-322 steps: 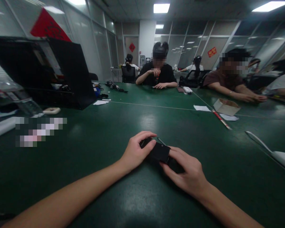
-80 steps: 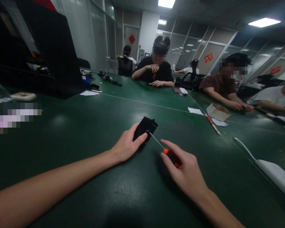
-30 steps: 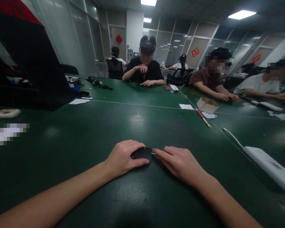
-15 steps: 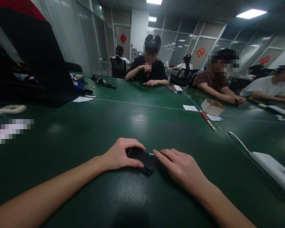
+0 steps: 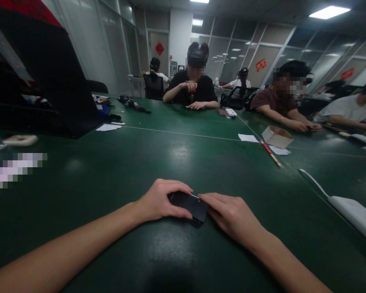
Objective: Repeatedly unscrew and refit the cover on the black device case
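A flat black rectangular case (image 5: 190, 205), perhaps a small box or a device, lies low over the green table in front of me. My left hand (image 5: 167, 199) grips it from the left, with the thumb along the near edge and the fingers along the far edge. A thin bright line shows on its far edge near the right corner. At that right end is my right hand (image 5: 232, 209), its fingers stretched out with the index fingertip at the far right corner. Its thumb side is partly hidden beneath the hand.
On the green table (image 5: 122, 162), a white power strip (image 5: 350, 213) with a cable lies right. Farther off are an open carton (image 5: 277, 136), a red stick (image 5: 270, 153) and papers (image 5: 248, 138). A black panel (image 5: 57, 81) rises at left. Several people sit around.
My right hand has closed in on the case's right end, its fingers drawn closer together. The left hand keeps its grip, and the view has shifted slightly, moving everything a little right.
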`<state>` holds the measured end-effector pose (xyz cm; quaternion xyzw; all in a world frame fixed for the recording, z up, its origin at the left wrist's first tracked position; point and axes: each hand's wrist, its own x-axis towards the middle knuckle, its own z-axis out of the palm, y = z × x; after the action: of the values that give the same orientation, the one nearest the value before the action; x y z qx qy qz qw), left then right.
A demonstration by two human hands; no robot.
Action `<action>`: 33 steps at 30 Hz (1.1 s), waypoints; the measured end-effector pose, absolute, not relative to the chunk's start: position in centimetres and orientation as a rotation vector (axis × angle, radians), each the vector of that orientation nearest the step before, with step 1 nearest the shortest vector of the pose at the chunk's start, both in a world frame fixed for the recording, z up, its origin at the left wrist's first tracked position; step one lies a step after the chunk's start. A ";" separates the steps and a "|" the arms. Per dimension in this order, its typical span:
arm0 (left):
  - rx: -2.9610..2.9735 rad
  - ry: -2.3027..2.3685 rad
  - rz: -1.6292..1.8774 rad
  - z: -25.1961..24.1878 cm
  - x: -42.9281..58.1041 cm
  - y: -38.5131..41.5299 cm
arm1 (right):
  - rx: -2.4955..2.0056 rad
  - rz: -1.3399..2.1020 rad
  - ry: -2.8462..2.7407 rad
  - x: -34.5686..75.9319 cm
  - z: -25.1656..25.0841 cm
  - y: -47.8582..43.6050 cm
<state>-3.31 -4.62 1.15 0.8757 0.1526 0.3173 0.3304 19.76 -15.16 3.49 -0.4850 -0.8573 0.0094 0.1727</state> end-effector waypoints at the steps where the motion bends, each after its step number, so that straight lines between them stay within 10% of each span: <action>1: 2.285 0.395 0.834 1.1 -3.3 -4.6 | -1.365 -0.015 -2.453 20.0 3.7 -15.2; 9: 2.323 0.387 0.843 1.1 -3.2 -4.6 | -1.273 -0.276 -2.472 19.9 3.6 -15.1; 17: 2.209 0.286 0.914 0.8 -3.1 -4.7 | -1.367 0.217 -2.387 19.0 3.1 -14.3; 33: 0.607 0.464 0.968 1.1 -2.5 -2.0 | -1.566 -0.060 -2.287 19.0 4.3 -16.1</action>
<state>-2.51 -2.02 1.12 0.2845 0.2174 0.4540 0.8159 18.97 -16.10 4.28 -0.5552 -0.8109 -0.0214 0.1837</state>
